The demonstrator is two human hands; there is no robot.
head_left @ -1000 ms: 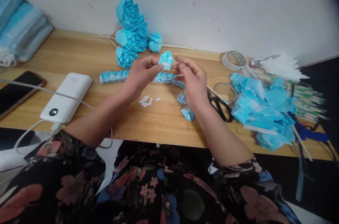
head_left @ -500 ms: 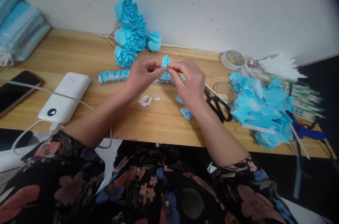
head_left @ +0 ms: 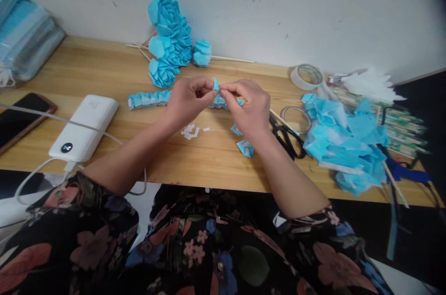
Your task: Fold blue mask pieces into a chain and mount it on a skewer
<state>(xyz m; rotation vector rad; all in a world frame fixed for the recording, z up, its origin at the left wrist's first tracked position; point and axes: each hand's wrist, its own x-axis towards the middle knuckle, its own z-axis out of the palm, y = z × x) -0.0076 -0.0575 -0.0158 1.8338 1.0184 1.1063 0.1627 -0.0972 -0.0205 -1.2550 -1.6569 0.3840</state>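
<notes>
Between my hands is a small blue fabric petal (head_left: 216, 84), partly hidden by the fingers. My left hand (head_left: 190, 99) pinches it from one side, thumb against forefinger. From the other side my right hand (head_left: 246, 103) closes its fingertips on the petal's edge. Below and behind the hands lies a row of folded blue petals (head_left: 149, 99) on the table, its middle covered by my hands. Small white paper-like bits (head_left: 190, 132) lie in front of it. A loose blue petal (head_left: 245, 148) rests beneath my right wrist.
Finished blue flowers (head_left: 169, 44) on sticks lean by the wall. Black scissors (head_left: 287, 139), a tape roll (head_left: 306, 76) and a heap of blue fabric (head_left: 344, 141) lie right. A white power bank (head_left: 85, 127), its cable and a phone (head_left: 24, 118) are left.
The petal between my fingers has turned, so less of its blue face shows now. Both hands stay nearly in place, and the view has shifted slightly.
</notes>
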